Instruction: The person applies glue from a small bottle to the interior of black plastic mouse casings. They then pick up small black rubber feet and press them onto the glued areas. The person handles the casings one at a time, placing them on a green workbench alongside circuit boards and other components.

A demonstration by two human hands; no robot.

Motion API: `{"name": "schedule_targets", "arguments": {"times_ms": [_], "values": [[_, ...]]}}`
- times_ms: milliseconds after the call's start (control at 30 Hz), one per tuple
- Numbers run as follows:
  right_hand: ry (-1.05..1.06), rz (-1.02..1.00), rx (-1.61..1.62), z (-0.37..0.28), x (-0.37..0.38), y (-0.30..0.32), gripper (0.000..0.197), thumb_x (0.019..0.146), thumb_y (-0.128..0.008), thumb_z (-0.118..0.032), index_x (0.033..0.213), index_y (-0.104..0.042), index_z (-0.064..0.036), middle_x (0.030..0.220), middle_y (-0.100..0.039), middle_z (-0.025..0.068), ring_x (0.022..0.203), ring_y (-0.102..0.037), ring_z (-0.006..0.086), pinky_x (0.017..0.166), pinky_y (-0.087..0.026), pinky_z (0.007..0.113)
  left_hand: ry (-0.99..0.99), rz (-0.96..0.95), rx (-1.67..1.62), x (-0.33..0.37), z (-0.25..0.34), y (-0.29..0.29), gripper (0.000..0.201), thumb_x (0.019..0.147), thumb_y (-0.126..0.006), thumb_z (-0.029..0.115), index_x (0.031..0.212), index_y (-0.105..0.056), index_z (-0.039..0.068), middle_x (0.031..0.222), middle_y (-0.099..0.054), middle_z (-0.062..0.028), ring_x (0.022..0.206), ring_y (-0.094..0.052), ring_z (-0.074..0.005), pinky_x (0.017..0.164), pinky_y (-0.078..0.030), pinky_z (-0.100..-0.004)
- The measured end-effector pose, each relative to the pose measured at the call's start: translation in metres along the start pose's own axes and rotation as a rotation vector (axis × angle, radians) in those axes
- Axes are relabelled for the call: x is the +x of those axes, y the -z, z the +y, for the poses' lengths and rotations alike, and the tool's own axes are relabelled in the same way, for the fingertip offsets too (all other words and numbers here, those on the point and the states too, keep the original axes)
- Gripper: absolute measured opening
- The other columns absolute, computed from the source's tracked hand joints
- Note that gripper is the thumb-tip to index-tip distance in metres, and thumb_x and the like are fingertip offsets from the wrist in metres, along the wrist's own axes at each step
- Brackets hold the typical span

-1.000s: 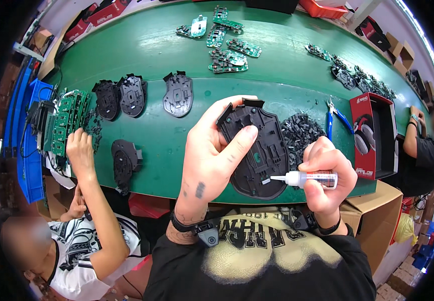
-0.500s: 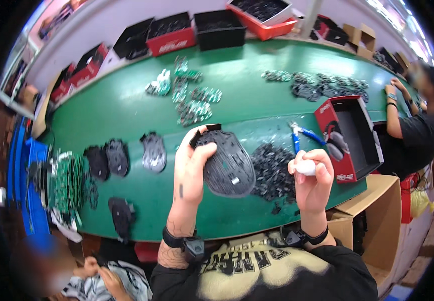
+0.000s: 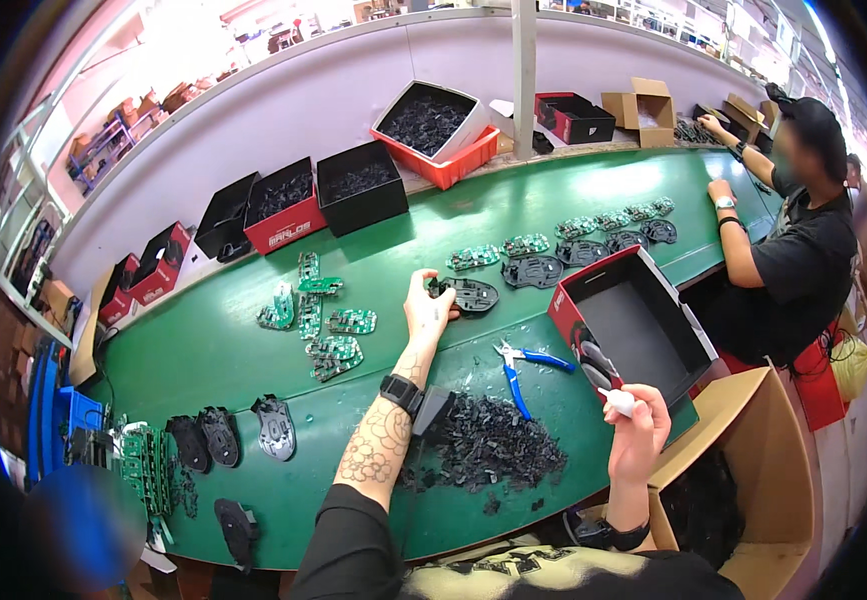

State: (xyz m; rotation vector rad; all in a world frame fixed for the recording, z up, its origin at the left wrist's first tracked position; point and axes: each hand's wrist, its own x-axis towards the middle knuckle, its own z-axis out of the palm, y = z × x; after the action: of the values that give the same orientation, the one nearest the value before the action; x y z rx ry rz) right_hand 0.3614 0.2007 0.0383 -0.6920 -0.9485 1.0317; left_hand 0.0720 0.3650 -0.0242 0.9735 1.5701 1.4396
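1. Head view: my left hand (image 3: pixel 431 305) grasps a black shell (image 3: pixel 476 296) by one end, nearer the green surface's (image 3: pixel 203 325) far edge.
2. My right hand (image 3: pixel 637 437) clasps a small white-ended bottle (image 3: pixel 617 401) by the surface's near edge.
3. Black fragments (image 3: pixel 498 445) lie toward that near edge; blue-handled pliers (image 3: pixel 515 380) lie just beyond them.

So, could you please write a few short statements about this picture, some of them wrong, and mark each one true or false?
1. The left hand touches a black shell. True.
2. The right hand holds the blue-handled cutters. False: it holds a small white-topped bottle, and the cutters lie on the green table.
3. A heap of black pieces lies on the table. True.
4. The red box nearest the right hand is closed. False: it is open, its dark inside showing.
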Motion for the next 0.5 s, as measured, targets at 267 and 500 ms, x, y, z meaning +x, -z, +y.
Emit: {"name": "schedule_targets", "arguments": {"times_ms": [267, 500], "values": [[-0.068, -0.025, 0.007, 0.009, 0.001, 0.003, 0.031, 0.086, -0.058, -0.022, 0.099, -0.058, 0.0057, 0.079, -0.062, 0.0116, 0.065, -0.059, 0.0165, 0.059, -0.048, 0.026, -0.212, 0.185, 0.993, 0.008, 0.006, 0.0, 0.049, 0.079, -0.062, 0.044, 0.096, -0.047, 0.001, 0.077, -0.067, -0.0177, 0.074, -0.066, -0.0364, 0.067, -0.052, -0.0463], [-0.044, -0.006, 0.036, 0.007, -0.002, 0.005, 0.031, 0.089, -0.056, -0.025, 0.1, -0.056, 0.0042, 0.076, -0.059, 0.0098, 0.065, -0.056, 0.0149, 0.063, -0.045, 0.026, -0.124, 0.001, 1.133, -0.012, 0.041, 0.007, 0.059, 0.086, -0.051, 0.054, 0.107, -0.051, -0.001, 0.09, -0.065, -0.0211, 0.087, -0.065, -0.0353, 0.074, -0.051, -0.0435]]}}
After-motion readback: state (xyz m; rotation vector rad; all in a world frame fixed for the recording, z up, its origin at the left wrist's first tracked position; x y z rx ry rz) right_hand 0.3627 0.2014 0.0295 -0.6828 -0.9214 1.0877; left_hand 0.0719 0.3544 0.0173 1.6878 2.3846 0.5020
